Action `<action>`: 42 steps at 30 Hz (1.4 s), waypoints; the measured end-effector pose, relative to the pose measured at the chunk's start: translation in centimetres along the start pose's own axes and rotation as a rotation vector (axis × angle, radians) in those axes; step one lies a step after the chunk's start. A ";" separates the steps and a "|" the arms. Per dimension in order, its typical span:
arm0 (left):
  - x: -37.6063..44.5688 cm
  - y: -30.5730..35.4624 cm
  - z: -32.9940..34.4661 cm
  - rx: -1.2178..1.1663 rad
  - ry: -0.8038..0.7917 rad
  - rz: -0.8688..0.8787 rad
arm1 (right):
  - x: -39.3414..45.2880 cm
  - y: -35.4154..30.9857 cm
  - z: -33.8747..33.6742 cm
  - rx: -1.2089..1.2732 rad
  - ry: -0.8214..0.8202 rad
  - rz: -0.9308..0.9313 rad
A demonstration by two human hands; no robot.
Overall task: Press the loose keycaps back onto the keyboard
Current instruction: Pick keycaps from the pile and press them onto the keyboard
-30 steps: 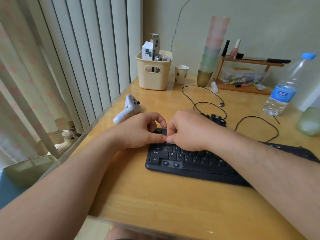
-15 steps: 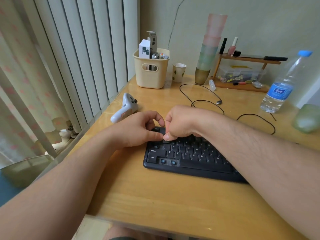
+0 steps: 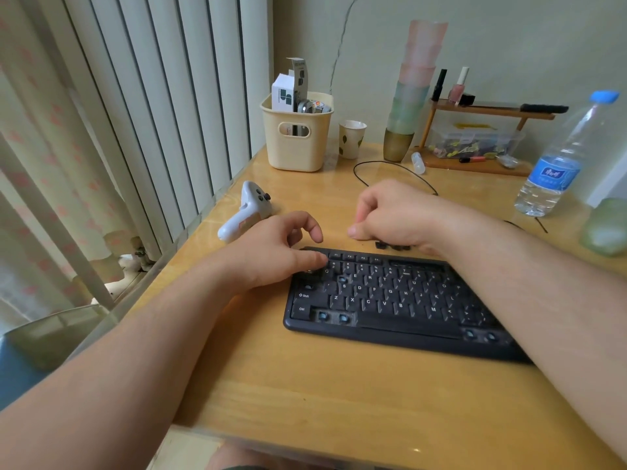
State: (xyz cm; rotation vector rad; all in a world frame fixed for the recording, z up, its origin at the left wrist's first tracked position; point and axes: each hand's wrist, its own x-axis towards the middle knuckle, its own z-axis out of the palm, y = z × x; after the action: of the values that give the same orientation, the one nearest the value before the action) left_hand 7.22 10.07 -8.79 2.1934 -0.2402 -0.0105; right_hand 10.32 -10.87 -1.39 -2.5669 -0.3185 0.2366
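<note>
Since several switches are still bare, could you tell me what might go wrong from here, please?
1. The loose keycaps lie behind the keyboard, right beside the right hand; a nudge of the wrist could scatter them.
2. The left hand rests its thumb on the top-left keys, hiding them, so a crooked cap there might go unnoticed.
3. The bare blue switches could be bent by a misaligned press.

Wall: pale green plaster wall [image 3: 492, 35] behind the bench, a thin dark crack running up it.
Window side: white vertical blinds [image 3: 163, 106] along the bench's left edge; a patterned sheer curtain [image 3: 30, 157] nearer the camera.
Bench: glossy yellow wooden bench [image 3: 339, 395], reflecting soft daylight.
Shelf: small wooden rack [image 3: 488, 111] at the far right corner.
</note>
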 end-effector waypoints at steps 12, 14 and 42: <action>-0.1 0.5 0.2 0.066 -0.010 0.027 | -0.4 6.7 -0.9 0.096 0.172 0.011; 0.0 0.6 0.2 0.023 -0.048 0.001 | -1.0 6.4 -0.3 0.123 0.144 -0.086; 0.3 0.3 0.2 -0.169 -0.073 -0.080 | -2.2 2.1 3.8 -0.194 0.011 -0.389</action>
State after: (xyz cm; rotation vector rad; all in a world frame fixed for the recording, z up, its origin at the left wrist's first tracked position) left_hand 7.48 9.69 -8.64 2.0346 -0.1851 -0.1511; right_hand 7.75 -11.33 -5.43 -2.6248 -0.8602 0.0489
